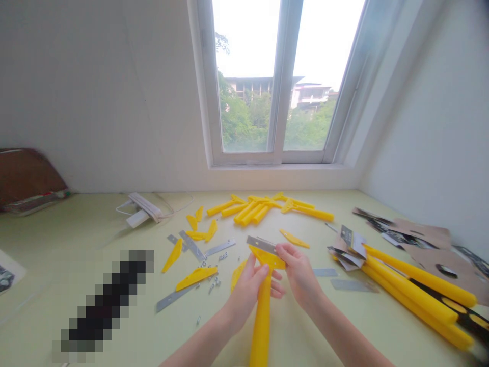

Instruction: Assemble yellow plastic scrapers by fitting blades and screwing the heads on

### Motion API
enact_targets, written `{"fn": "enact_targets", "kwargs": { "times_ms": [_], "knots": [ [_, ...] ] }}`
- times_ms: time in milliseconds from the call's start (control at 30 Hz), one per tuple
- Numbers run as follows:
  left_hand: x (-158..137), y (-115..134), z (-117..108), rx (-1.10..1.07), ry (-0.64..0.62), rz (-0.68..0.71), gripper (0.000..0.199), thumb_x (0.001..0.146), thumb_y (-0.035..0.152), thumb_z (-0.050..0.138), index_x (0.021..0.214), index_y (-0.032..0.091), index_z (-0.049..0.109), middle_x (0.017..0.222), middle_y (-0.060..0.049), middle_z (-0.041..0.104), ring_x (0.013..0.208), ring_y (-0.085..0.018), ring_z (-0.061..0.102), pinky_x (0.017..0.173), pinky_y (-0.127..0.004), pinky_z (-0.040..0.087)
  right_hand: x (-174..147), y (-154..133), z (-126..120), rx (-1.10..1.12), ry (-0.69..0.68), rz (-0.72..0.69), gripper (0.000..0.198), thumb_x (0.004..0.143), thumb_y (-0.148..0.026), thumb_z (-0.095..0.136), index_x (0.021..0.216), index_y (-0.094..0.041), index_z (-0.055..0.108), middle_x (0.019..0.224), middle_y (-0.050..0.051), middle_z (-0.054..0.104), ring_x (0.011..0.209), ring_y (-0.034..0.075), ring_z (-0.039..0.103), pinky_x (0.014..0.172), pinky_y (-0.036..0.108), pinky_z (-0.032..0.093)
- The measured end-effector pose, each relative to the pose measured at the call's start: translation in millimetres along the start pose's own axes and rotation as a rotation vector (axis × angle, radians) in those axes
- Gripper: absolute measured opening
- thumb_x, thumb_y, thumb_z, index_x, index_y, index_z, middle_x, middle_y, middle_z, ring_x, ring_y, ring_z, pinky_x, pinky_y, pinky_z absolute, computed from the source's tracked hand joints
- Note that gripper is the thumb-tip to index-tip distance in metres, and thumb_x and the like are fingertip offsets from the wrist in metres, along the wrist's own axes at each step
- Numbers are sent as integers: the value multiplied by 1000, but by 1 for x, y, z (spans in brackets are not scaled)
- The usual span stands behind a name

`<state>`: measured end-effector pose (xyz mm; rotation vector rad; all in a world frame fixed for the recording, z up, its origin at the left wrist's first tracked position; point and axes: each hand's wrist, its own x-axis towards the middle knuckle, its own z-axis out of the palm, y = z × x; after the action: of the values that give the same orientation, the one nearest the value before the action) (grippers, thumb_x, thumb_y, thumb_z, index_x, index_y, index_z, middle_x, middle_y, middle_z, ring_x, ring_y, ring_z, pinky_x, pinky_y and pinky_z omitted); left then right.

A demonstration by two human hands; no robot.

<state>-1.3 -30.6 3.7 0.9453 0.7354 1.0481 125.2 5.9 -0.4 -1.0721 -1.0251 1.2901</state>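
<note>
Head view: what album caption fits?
Left hand holds a yellow handle, right hand a metal strip along its wide head, before a window.

And it's both bare arms (pixel 208 331) angled in from below, left hand (pixel 250 283) curled in a firm grip, right hand (pixel 300 272) pinching just beside it!

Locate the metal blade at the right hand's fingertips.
Head view, below and slightly right of centre: the blade runs along the wide end of the yellow handle, its right end at the right hand, left hand just below.
</note>
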Motion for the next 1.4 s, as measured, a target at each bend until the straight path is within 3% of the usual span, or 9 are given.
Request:
{"fn": "enact_targets", "kwargs": {
  "times_ms": [100, 400, 567, 700, 867, 1067, 1200, 1400],
  "knots": [
    [0, 1, 1, -45, 41, 19, 41, 81, 37, 44, 116, 16, 38, 83, -9, 64, 80, -20, 62, 78, -36, 45, -1, 3, 0, -43, -4, -5, 31, 67, -47, 60, 70, -17, 56, 67, 1, 59, 66, 17, 56, 62, 27, 42],
    [-2, 8, -6, 38, 137, 53, 43, 81, 46, 39, 109, 14, 47, 83, -10, 67, 81, -23, 63, 77, -39, 45, -2, -2, 1, -73, -23, -77, 30, 66, -44, 64, 67, -16, 54, 64, 0, 57, 62, 14, 53, 55, 24, 42],
    [1, 14, -8, 134, 150, 105, 35, 81, 40, 43, 106, 16, 50, 94, -10, 65, 82, -21, 62, 75, -36, 47, -4, -8, 0, -105, -60, -99, 26, 68, -41, 63, 67, -16, 55, 60, -1, 56, 49, 10, 48, 43, 21, 35],
    [3, 19, -11, 219, 122, 146, 29, 79, 32, 47, 102, 16, 55, 102, -9, 62, 87, -21, 60, 72, -32, 48, -5, -12, -1, -115, -73, -145, 24, 68, -39, 64, 67, -16, 56, 62, 0, 58, 50, 11, 49, 42, 22, 38],
    [1, 28, -12, 235, 176, 162, 28, 80, 37, 45, 92, 15, 57, 92, -8, 65, 81, -20, 61, 63, -29, 50, -7, -15, -2, -198, -22, -233, 22, 69, -37, 63, 69, -16, 56, 64, 2, 58, 50, 12, 51, 43, 22, 41],
    [-1, 32, -15, 250, 281, 210, 21, 75, 37, 52, 79, 17, 47, 68, 0, 63, 57, -15, 62, 55, -29, 52, -12, -20, 1, -183, 8, -322, 18, 70, -34, 63, 72, -17, 56, 66, 0, 54, 56, 12, 51, 42, 21, 44],
    [-1, 33, -17, 196, 323, 184, 22, 76, 37, 51, 85, 17, 46, 73, -1, 63, 58, -15, 62, 53, -28, 52, -11, -23, 1, -142, -32, -287, 19, 71, -34, 63, 73, -16, 57, 69, 1, 56, 61, 14, 54, 47, 23, 49],
    [1, 35, -19, 165, 321, 204, 21, 77, 36, 49, 84, 15, 49, 77, -3, 63, 60, -13, 61, 54, -26, 52, -6, -27, -5, -70, -171, -110, 21, 70, -34, 64, 78, -15, 60, 77, 4, 62, 72, 16, 58, 61, 26, 52]
  ]
}}
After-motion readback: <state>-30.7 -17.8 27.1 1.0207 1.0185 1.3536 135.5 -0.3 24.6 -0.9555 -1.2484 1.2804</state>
